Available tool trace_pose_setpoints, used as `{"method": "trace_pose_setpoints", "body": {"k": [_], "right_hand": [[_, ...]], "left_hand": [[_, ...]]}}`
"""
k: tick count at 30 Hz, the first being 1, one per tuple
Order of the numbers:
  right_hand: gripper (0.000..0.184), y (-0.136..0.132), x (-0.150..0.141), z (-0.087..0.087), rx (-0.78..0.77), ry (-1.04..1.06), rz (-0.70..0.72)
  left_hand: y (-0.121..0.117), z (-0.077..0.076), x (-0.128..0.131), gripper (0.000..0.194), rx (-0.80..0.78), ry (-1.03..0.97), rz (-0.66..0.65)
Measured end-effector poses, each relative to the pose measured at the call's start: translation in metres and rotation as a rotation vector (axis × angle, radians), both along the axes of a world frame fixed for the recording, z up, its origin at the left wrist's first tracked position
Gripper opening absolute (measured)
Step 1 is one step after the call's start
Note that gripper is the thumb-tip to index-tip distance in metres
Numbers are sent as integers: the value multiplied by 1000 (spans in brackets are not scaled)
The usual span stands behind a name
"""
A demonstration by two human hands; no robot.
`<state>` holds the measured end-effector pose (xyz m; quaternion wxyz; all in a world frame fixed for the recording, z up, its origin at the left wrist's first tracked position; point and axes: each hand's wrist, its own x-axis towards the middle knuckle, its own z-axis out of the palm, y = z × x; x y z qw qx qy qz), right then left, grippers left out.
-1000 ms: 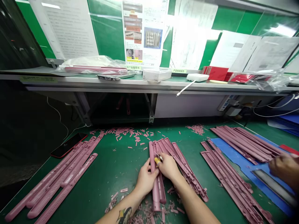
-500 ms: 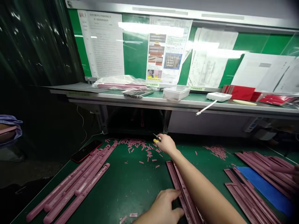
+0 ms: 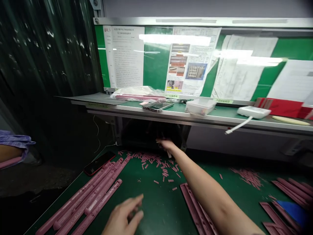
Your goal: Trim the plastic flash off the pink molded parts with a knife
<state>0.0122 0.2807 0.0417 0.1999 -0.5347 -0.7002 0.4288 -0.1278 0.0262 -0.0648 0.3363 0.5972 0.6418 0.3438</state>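
Note:
My left hand (image 3: 123,217) hovers over the green table with its thumb and fingers apart, holding nothing. Left of it lie several long pink plastic strips (image 3: 97,189). My right arm stretches far forward, and my right hand (image 3: 166,144) is at the dark gap under the shelf, above the table's back edge. Its fingers look closed, with a small pale end sticking out below; blur and darkness hide what it is. Small pink plastic bits (image 3: 149,158) are scattered near that hand. Below my right forearm lie a few long pink strips (image 3: 192,205), partly covered by the arm.
A phone (image 3: 99,163) lies at the table's left edge. More pink strips (image 3: 293,192) and a blue sheet (image 3: 293,212) are at the right, near another pile of bits (image 3: 248,178). The shelf (image 3: 151,114) holds a clear box (image 3: 200,107). Another person's sleeve (image 3: 17,139) shows at far left.
My left hand has left the pink strips and moved left. My right hand has reached farther into the dark gap; the yellow-ended tool seen in it before is no longer distinct. The view has shifted.

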Motion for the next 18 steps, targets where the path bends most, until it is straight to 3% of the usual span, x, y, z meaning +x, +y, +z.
{"method": "trace_pose_setpoints", "body": {"k": [3,4,5,6,7,8,9,10,12,14,18], "right_hand": [[36,-98,55,-27,-123,183,43],[41,-134,74,-38,-170,227,57],[48,-168,95,-47,-245,293,89],[58,-196,115,-54,-416,476,148],[65,-216,137,-60,-494,625,180],[68,-228,159,-62,-454,701,210],[64,-231,181,-63,-315,673,248],[55,-228,202,-63,-159,581,294],[38,-210,235,-65,-64,550,265],[38,-191,253,-73,75,455,294],[44,-189,259,-107,610,23,514]], "left_hand": [[30,23,9,60,420,472,150],[35,32,16,58,558,597,106],[35,41,25,53,653,662,0],[31,49,35,45,693,663,-152],[23,56,46,37,667,611,-319],[12,61,57,29,584,525,-447],[-2,63,67,20,461,421,-526],[-16,64,77,14,316,308,-566],[-42,60,95,20,32,50,-592],[-61,53,107,32,-183,-267,-595],[-73,45,111,44,-495,-801,-540]]}}
